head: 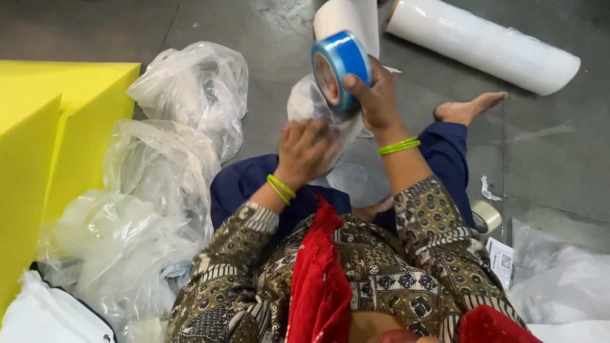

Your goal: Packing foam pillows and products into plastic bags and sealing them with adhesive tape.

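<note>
Just above the lap, right hand (375,95) fingers pinching blue tape roll (340,67), left hand (304,152) fingers pressed onto clear plastic-wrapped bundle (318,111) right below the roll; could probably slip, slick film, loose grip, tape then sticking crooked

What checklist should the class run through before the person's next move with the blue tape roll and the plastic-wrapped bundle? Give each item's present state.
1. Right hand has a grip on the blue tape roll: ok.
2. Left hand rests on the plastic-wrapped bundle: ok.
3. Free tape end found: cannot tell.
4. Bundle fully closed: cannot tell, hands hide it.
5. Spare tape roll lies on the floor beside the right knee: ok.
</note>
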